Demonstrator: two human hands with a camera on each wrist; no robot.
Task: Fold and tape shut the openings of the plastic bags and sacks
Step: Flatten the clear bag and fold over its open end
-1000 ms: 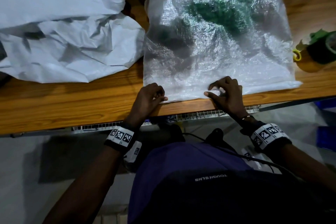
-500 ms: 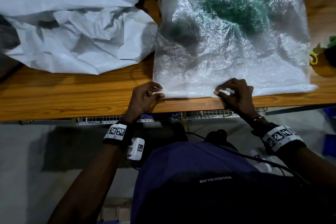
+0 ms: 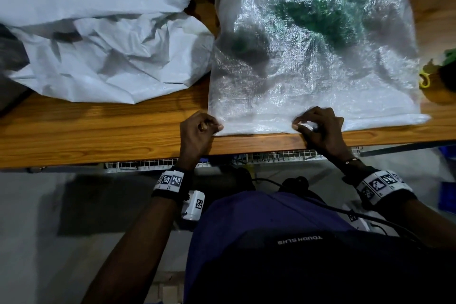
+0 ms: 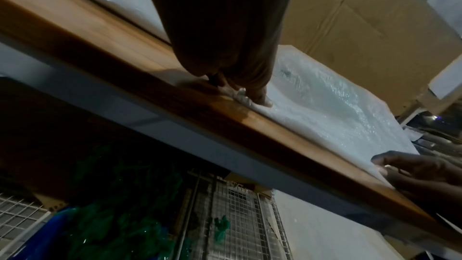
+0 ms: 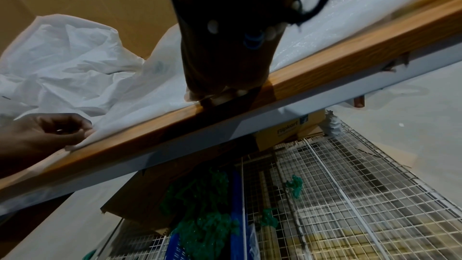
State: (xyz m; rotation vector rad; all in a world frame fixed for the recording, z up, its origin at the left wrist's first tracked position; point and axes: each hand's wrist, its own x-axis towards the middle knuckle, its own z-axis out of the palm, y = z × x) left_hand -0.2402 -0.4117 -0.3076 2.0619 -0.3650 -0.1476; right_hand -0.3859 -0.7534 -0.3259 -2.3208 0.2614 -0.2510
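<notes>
1. While both hands work the near edge, the translucent woven sack [image 3: 313,57] lies flat on the wooden tabletop [image 3: 98,128], green material showing dimly through it.
2. Left hand [image 3: 197,131] pinches the sack's near-left corner, fingers curled tight!
3. Right hand [image 3: 318,128] pinches the same hem further right, thumb against fingertip.
4. From the head view: a crumpled white sack [image 3: 98,32] beside it on the left, a green tape roll [image 3: 447,66] at the right edge.
5. Only the wrist views show underneath: wire mesh shelving [image 5: 337,195], green netting [image 5: 202,215], and a Flipkart carton [image 5: 290,128].
</notes>
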